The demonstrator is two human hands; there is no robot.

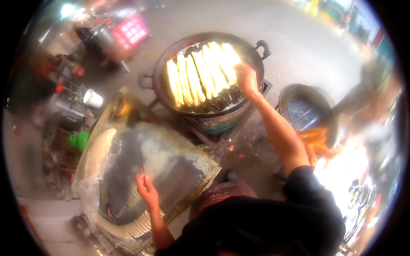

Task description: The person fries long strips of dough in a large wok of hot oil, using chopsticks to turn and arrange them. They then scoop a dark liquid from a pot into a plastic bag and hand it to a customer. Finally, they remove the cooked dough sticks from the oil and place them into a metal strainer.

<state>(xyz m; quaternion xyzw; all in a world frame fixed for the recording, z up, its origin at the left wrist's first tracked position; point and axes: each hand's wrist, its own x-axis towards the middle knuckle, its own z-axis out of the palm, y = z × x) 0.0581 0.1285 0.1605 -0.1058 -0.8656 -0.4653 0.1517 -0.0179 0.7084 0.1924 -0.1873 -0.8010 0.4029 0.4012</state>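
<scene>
Long pale dough sticks [205,73] lie side by side in the dark oil of a large round iron pan [208,112], which stands on a stove. My right hand [246,76] is over the pan's right side, close against the end of the rightmost dough; glare hides whether its fingers hold any. Above the metal-topped work table [173,160] is my left hand [146,187], its fingers curled; it seems to pinch the end of a thin dark stick [142,160]. A row of cut dough strips [139,225] lies near my left forearm, and a long dough slab [102,147] rests at the table's left.
Right of the pan stands a wire basket [306,110] in a round vessel, with browned fried dough sticks [314,139] at its near edge. Clear plastic film [88,192] covers the table's left edge. Beyond are a white bucket [93,98] and a green container [79,140].
</scene>
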